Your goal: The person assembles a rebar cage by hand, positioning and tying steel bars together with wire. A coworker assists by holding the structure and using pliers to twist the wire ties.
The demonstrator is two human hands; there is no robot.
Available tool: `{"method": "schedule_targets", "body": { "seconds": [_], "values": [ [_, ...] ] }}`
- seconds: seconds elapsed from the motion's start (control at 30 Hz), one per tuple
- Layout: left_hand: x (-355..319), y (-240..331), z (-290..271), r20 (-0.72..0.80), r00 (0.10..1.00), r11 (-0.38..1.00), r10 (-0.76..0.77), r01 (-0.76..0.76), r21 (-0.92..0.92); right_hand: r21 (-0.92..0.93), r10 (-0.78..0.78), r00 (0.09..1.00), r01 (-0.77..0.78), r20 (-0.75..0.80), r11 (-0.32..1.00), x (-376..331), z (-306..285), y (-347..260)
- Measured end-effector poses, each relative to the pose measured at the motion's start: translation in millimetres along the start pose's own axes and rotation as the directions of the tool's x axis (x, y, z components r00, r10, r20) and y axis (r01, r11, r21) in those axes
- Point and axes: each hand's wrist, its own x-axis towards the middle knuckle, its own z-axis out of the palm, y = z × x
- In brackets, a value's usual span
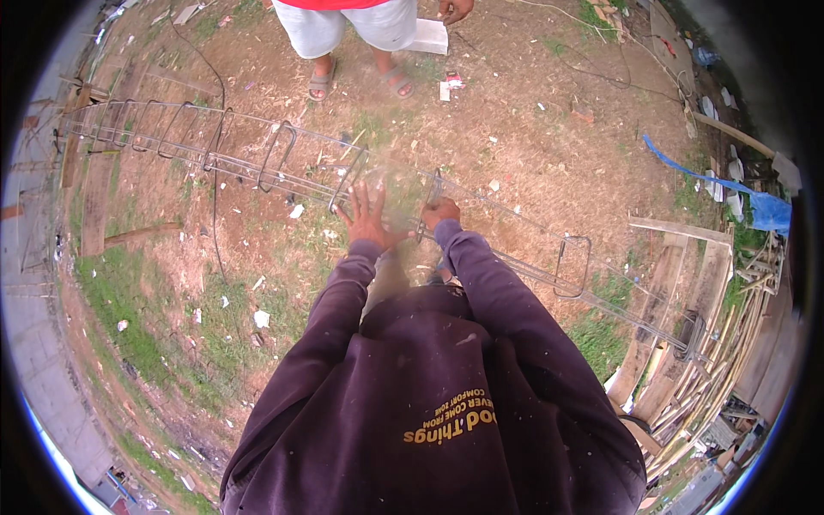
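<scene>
A long cage of thin steel rebar (528, 272) runs across in front of me, from the far left to the lower right. Square wire stirrups are spaced along its bars. My left hand (366, 225) is spread flat over the bars, close to a stirrup (345, 178), and holds nothing. Closed in a fist, my right hand (441, 211) grips a stirrup (436, 184) standing on the bars. A blurred patch between the hands hides part of the cage there.
A person in white shorts (313, 32) and sandals stands beyond the cage. Wooden planks (661, 283) lie under its right end, near a pile of bamboo poles (745, 343). A blue plastic sheet (770, 212) lies at the right. Paper scraps litter the ground.
</scene>
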Motion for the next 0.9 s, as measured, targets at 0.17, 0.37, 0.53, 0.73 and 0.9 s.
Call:
{"method": "schedule_targets", "body": {
  "seconds": [0.17,0.37,0.53,0.73,0.9],
  "values": [
    [-1.2,2.7,-0.3,0.032,0.999,0.998,-0.014,0.012,0.057,0.218,0.079,0.991,-0.102,0.111,0.971,-1.0,-19.7,9.4],
    [-22.6,-6.4,11.6,-0.239,0.97,0.997,0.035,-0.051,-0.058,0.174,-0.042,0.99,0.065,-0.131,0.983,-24.0,-93.9,73.5],
    [-75.0,0.4,16.4,-0.156,0.984,0.884,-0.092,0.009,-0.467,0.358,0.092,0.961,-0.185,0.26,0.915,-77.7,-162.8,123.4],
    [-114.6,69.8,2.5,-0.087,0.989,0.731,0.122,-0.149,-0.666,0.09,-0.264,0.833,0.253,0.487,0.963,-115.5,-147.7,91.4],
    [-116.2,86.7,-10.1,-0.127,0.943,0.816,0.307,-0.329,-0.474,0.045,-0.316,0.737,0.363,0.598,0.931,-121.3,-113.4,48.7]
  ]
}}
